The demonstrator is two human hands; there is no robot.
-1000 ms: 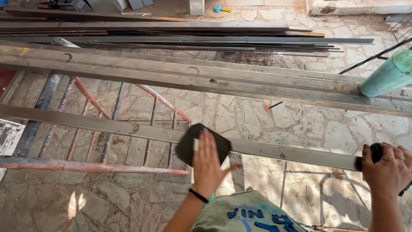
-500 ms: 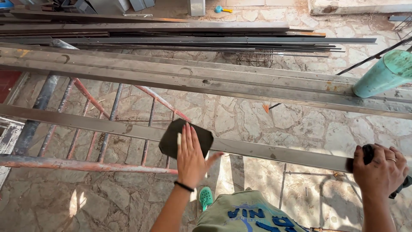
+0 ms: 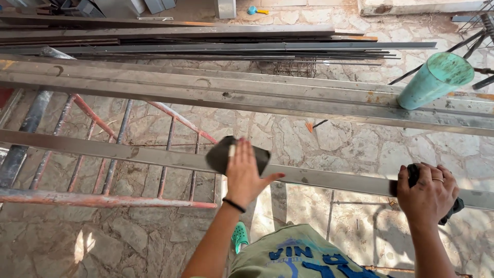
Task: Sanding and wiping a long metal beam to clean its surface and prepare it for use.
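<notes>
A stone-paved floor (image 3: 329, 144) lies below. The left hand (image 3: 244, 172) presses flat, its grip wide, a thin flexible abrasive sheet (image 3: 221, 154) onto the long, stiff, probably heavy metal bar (image 3: 128, 153); the right hand (image 3: 427, 193) has its grip closed around the bar's end with a dark cloth (image 3: 453, 206).

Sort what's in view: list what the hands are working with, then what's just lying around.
In use: left hand pressing a dark pad on the long metal bar; right hand gripping a black object at that bar.

Lying about: green tube, stacked steel bars, red rusty frame, blue tool.
</notes>
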